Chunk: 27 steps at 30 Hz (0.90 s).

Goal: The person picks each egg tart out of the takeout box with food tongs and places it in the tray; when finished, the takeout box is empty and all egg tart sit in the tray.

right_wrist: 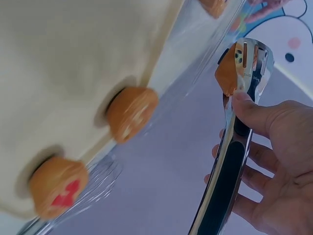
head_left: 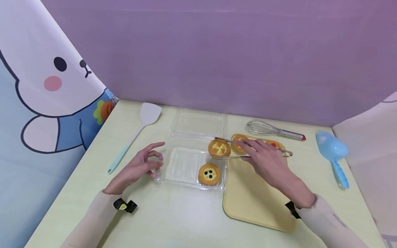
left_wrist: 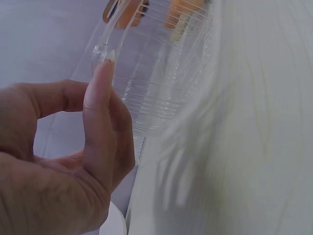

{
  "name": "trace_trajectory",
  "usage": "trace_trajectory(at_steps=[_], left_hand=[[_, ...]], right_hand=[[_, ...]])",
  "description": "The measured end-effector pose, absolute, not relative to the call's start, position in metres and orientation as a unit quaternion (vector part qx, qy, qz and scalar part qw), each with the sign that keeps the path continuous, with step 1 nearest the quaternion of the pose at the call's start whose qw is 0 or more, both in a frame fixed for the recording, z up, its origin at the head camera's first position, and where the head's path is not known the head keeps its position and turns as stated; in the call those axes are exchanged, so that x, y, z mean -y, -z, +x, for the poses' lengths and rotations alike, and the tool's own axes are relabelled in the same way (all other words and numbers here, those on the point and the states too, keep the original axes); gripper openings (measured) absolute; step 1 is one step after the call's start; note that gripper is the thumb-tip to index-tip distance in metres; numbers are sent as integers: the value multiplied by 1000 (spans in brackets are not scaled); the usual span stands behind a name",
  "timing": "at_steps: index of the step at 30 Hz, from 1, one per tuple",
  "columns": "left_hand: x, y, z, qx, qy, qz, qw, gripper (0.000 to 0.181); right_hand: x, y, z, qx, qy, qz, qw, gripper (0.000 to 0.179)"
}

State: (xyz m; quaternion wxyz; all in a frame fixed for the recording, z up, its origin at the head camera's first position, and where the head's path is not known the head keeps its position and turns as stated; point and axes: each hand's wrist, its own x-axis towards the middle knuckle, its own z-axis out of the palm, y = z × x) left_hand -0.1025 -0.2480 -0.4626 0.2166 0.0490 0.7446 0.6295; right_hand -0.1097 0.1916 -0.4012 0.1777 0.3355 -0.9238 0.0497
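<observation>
My right hand (head_left: 269, 162) grips metal tongs (right_wrist: 227, 181) with dark handle panels. Between the tong ends sits a tart with wedge-shaped topping (head_left: 219, 148), raised over the right side of a clear plastic container (head_left: 183, 163). Inside that container, at the front right, is a tart with dark berries (head_left: 209, 174). My left hand (head_left: 141, 168) is at the container's left edge, fingers loosely bent and holding nothing, a fingertip right at the rim in the left wrist view. On the yellow board (head_left: 254, 196), partly behind my right hand, are another tart (head_left: 238, 144) and a red-topped tart (right_wrist: 58, 188).
The container's open lid (head_left: 200, 124) lies toward the back. A white-headed spatula (head_left: 136, 134) is at the left, a whisk (head_left: 273, 130) behind the board, and a blue scoop (head_left: 333, 153) at the far right. A purple curtain (head_left: 217, 62) hangs along the table's back edge.
</observation>
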Motion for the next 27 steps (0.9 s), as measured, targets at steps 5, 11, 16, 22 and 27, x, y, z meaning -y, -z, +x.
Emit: trace_trajectory(at_steps=[5, 11, 16, 22, 27], left_hand=[[249, 463, -102, -745, -628, 48, 219, 73], [249, 463, -103, -746, -627, 49, 220, 73], [248, 462, -103, -743, -629, 53, 221, 73], [249, 462, -103, -742, -631, 52, 220, 74], [248, 461, -103, -742, -630, 50, 222, 74]], right_hand=[[-216, 404, -103, 927, -54, 318, 189, 61], [-242, 410, -92, 936, -65, 292, 184, 61], [-256, 417, -82, 940, -73, 281, 178, 64], [-264, 429, -72, 942, -72, 280, 171, 71], [-262, 437, -66, 945, -71, 280, 156, 66]])
